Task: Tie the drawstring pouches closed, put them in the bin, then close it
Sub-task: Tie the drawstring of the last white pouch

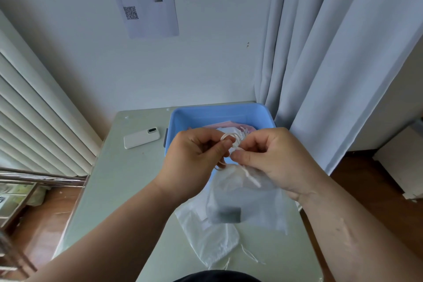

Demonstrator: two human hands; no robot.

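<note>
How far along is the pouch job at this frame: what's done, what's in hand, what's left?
Done: pouches, one pink, already lie in the open blue bin. In hand: both the left hand and right hand work the white cord of a translucent pouch holding something grey. Left: another white pouch flat on the table, then closing the bin; no lid is visible.

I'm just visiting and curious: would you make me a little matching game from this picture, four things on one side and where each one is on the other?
Things:
1. phone
2. blue bin
3. held pouch
4. flat pouch

Places:
A. lying on the table nearest the person
B. hanging from the drawstring both hands are working
C. on the table left of the bin
D. at the table's far end, by the curtain

Pairs: 1-C, 2-D, 3-B, 4-A
</note>
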